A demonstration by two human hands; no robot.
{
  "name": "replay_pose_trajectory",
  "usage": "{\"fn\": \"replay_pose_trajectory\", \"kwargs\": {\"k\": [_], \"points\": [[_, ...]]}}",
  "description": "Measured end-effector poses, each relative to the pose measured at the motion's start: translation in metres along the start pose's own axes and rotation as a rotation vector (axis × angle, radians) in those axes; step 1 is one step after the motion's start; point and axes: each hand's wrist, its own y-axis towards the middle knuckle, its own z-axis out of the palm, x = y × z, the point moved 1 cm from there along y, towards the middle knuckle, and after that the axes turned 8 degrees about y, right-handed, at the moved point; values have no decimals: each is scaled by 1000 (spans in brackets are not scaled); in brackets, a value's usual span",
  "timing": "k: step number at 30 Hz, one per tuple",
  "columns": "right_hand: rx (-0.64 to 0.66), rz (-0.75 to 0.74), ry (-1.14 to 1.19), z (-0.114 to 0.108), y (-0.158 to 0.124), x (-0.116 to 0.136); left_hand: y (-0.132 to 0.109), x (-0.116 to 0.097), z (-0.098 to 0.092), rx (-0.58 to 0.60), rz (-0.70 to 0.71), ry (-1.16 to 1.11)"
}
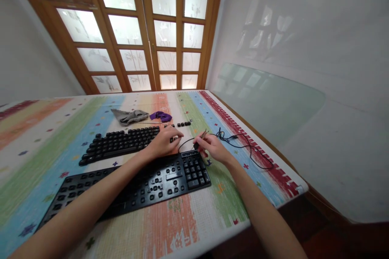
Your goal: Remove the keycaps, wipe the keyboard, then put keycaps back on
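Note:
A black keyboard (164,182) lies tilted across the striped tablecloth. Many keycaps are off its main part, and the number pad on the right still has its caps. Behind it, removed black keycaps (121,143) are laid out in rows. My left hand (164,141) rests at the right end of these rows, thumb and index finger apart; the other fingers are partly hidden. Just above the number pad, my right hand (212,147) is closed on a thin pointed tool (204,133). A small black piece (196,145), perhaps a keycap, shows at its fingertips.
A grey cloth (129,117) and a purple cloth (161,116) lie beyond the keycaps. Several loose keycaps (184,124) stand in a short row nearby. The keyboard's black cable (251,145) loops toward the table's right edge, beside the wall.

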Motion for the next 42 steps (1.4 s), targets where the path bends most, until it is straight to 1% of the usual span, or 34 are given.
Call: {"fn": "replay_pose_trajectory", "kwargs": {"k": [2, 4, 6, 8, 10, 13, 16, 19, 23, 26, 28, 33, 42], "points": [[64, 45, -46, 2, -1, -1, -19, -16, 1, 51, 54, -45], [100, 75, -86, 4, -1, -4, -34, -27, 3, 71, 85, -85], [108, 67, -119, 5, -1, -6, -44, -31, 6, 52, 95, -119], [105, 52, -138, 6, -1, -7, -49, -31, 10, 19, 90, -137], [110, 64, -135, 6, -1, -9, -52, -29, 14, 6, 88, -145], [129, 96, -109, 6, -2, -10, -53, -29, 19, 24, 115, -152], [147, 124, -89, 7, -3, -9, -53, -30, 20, 33, 129, -149], [184, 140, -83, 12, -5, -7, -53, -31, 20, 42, 114, -153], [274, 80, -124, 22, -9, -3, -53, -32, 19, 62, 103, -173], [321, 37, -182, 26, -11, -2, -53, -33, 18, 64, 103, -180], [308, 25, -206, 24, -10, -3, -53, -33, 19, 63, 103, -175], [192, 28, -187, 18, -6, -4, -54, -32, 21, 36, 110, -163], [131, 54, -231, 29, -4, -6, -54, -31, 20, 33, 112, -131]]}}
